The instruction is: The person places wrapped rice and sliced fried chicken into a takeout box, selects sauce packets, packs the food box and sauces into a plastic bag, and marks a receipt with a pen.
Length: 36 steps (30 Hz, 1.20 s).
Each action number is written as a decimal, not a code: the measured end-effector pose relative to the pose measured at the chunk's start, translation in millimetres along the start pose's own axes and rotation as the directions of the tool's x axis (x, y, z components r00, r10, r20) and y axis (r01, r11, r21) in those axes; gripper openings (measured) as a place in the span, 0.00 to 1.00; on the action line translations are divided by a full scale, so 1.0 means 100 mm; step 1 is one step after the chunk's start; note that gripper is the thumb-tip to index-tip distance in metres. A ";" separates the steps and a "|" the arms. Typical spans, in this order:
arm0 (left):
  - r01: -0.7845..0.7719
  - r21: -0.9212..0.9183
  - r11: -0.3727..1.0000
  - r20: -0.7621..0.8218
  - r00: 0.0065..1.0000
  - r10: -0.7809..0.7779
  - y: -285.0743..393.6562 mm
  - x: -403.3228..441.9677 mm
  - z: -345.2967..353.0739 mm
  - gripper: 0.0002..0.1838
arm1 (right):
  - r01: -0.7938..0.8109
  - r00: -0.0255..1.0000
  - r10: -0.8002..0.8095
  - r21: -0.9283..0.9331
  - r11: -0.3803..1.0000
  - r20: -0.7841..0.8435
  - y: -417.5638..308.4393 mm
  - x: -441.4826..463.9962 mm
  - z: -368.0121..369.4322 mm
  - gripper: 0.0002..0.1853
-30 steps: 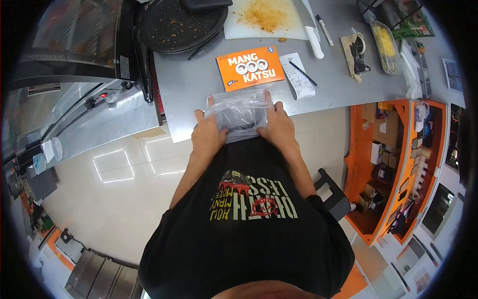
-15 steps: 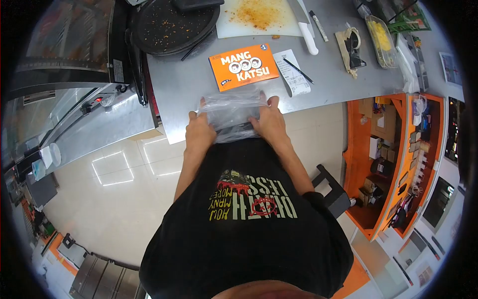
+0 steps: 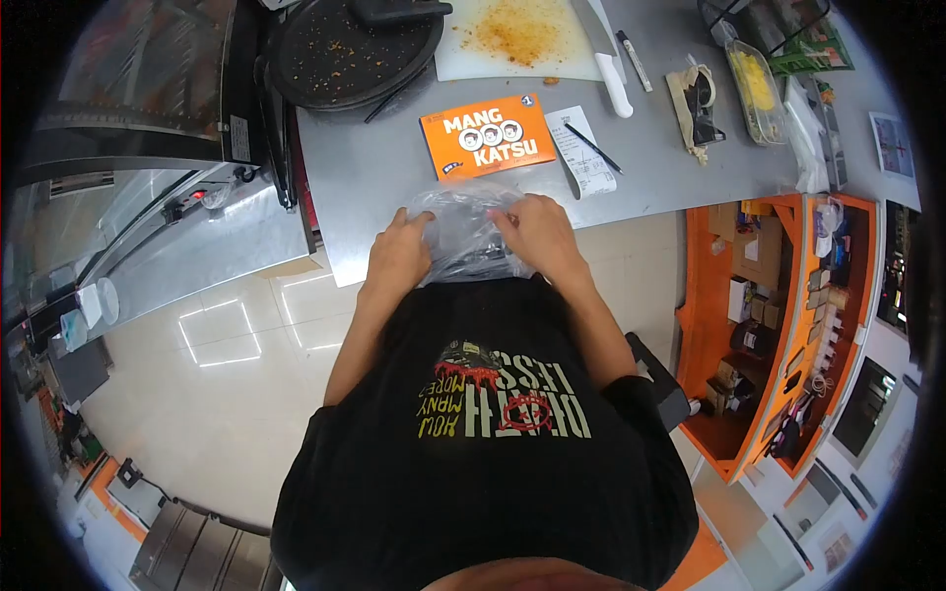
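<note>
A clear plastic bag [image 3: 459, 229] is stretched between my hands at the counter's front edge, just below an orange box [image 3: 489, 165] printed "MANG KATSU". My left hand [image 3: 399, 250] grips the bag's left side, fingers curled over it. On the other side, my right hand [image 3: 542, 234] pinches the film near its upper right part with thumb and fingers. The bag is crumpled, and its lower part lies against my black shirt. Beyond my right hand, a paper receipt [image 3: 582, 163] lies on the counter with a dark pen [image 3: 595, 148] across it.
A white cutting board [image 3: 463, 61] with crumbs and a white-handled knife [image 3: 617, 91] lie at the back. Round black pans [image 3: 340, 84] stand at the back left. To the right are a marker [image 3: 634, 61], a tape dispenser [image 3: 702, 106] and a container of yellow food [image 3: 755, 84].
My right hand has shifted its hold inward on the film. The bag has gone from a flat stretched sheet to a rounder, more bunched shape.
</note>
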<state>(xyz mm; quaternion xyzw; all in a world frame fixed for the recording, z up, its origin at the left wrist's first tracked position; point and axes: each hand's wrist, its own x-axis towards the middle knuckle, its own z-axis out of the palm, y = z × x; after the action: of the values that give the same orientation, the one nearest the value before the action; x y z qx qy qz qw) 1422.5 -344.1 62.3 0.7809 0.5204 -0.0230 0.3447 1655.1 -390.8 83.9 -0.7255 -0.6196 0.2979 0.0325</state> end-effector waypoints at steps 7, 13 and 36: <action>0.008 0.139 0.990 -0.009 1.000 -0.007 0.04 -0.08 0.03 0.19 | -0.015 0.954 0.088 -0.250 0.968 0.286 -0.09 0.01 0.08 0.29; 0.181 0.249 0.951 0.104 0.972 -0.212 0.18 -0.07 0.04 0.17 | -0.126 0.928 0.210 -0.270 0.955 0.308 -0.08 0.03 -0.14 0.29; 0.135 0.340 0.931 0.194 0.958 -0.210 -0.06 -0.05 -0.26 0.31 | 0.506 0.840 -0.479 0.049 0.861 -0.255 0.32 0.45 -0.61 0.41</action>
<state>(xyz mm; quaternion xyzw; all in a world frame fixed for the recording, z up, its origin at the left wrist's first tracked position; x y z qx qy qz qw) 1406.6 -331.8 80.8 0.7700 0.5337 -0.2272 0.2658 1714.9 -336.8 103.1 -0.5685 -0.7590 0.2269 0.2220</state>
